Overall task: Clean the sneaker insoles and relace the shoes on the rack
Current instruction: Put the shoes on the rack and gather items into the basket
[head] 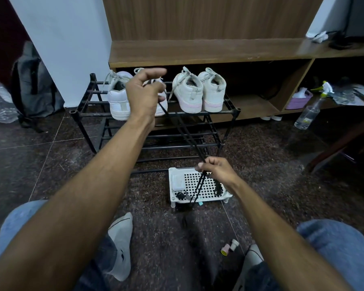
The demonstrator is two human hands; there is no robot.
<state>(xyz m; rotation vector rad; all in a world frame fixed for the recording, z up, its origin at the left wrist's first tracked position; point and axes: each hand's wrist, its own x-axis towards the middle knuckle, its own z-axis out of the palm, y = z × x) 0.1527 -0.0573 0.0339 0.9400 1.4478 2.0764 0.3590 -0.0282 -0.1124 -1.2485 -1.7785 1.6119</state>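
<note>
A long wooden shelf unit [208, 52] with a wood-panelled back runs along the far side of the room. Left of it stands a pale blue-white wall [61, 43], and further left a grey backpack [33, 85] leans in a dark corner. In front of the unit spreads a dark speckled stone floor [261, 164] with thin pale joints. The light is dim.

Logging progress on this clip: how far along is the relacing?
Done: the right pair of sneakers sits laced on the rack. In hand: a black lace runs taut from the left hand, at the left pair, down to the right hand's grip. Left: threading that lace; insole cleaning can't be judged.
</note>
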